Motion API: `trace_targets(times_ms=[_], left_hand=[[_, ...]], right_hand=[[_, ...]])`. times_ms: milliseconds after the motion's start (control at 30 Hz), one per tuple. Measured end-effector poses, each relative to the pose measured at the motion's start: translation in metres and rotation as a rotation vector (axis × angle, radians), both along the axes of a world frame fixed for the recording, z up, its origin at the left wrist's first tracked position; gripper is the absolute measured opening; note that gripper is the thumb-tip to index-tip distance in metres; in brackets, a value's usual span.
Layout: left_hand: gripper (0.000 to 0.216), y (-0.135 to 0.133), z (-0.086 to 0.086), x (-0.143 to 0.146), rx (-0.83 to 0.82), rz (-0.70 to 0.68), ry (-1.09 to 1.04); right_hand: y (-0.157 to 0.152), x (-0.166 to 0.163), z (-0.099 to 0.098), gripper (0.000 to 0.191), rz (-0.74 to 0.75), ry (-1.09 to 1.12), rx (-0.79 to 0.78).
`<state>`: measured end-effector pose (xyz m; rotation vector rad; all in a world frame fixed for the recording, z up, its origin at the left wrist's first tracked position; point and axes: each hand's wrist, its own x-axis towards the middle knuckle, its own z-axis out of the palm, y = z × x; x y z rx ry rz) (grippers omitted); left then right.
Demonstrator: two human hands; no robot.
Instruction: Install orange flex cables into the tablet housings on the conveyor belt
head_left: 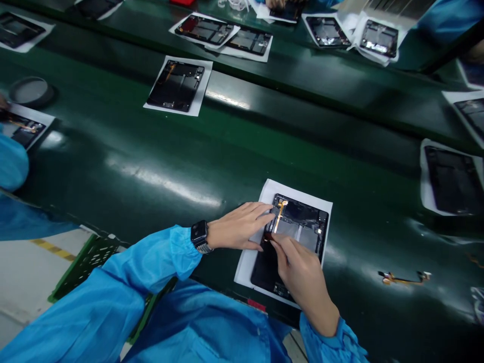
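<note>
The open tablet shell (pixel 304 222), dark with an orange flex strip (pixel 279 214), lies on a white sheet (pixel 269 190) at the green tabletop's (pixel 151 151) near edge. Your right grip (pixel 298 269) hides its lower middle and is pinched on the strip's lower end. Your left grip (pixel 240 226) rests flat, fingers apart. The shell's long axis runs away from you, leaning right.

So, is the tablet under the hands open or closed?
Open: the tablet lies flat on a white sheet, its inner parts and orange flex cable exposed.
</note>
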<state>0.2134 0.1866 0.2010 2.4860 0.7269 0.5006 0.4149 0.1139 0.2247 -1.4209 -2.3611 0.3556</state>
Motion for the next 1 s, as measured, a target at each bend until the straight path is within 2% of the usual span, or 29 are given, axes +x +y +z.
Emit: trace_targets(times_ms=[300, 400, 533, 767, 1000], left_hand=[[0.085, 0.001, 0.001, 0.000, -0.029, -0.004, 0.004], [0.087, 0.001, 0.000, 0.000, -0.036, -0.001, 0.009], [0.089, 0.000, -0.001, 0.000, -0.026, -0.003, -0.005], [0.087, -0.002, -0.003, 0.000, -0.016, 0.007, 0.004], [0.085, -0.002, -0.007, 0.002, -0.026, 0.020, -0.007]], right_hand=[[0.017, -0.014, 0.012, 0.024, 0.082, -0.224, -0.006], [0.017, -0.008, 0.016, 0.020, 0.090, -0.201, -0.025], [0.011, 0.005, 0.018, 0.017, 0.018, -0.165, -0.020], [0.010, 0.004, 0.011, 0.018, 0.034, -0.270, -0.025], [0.009, -0.007, 0.005, 0.020, 0.031, -0.215, -0.028]])
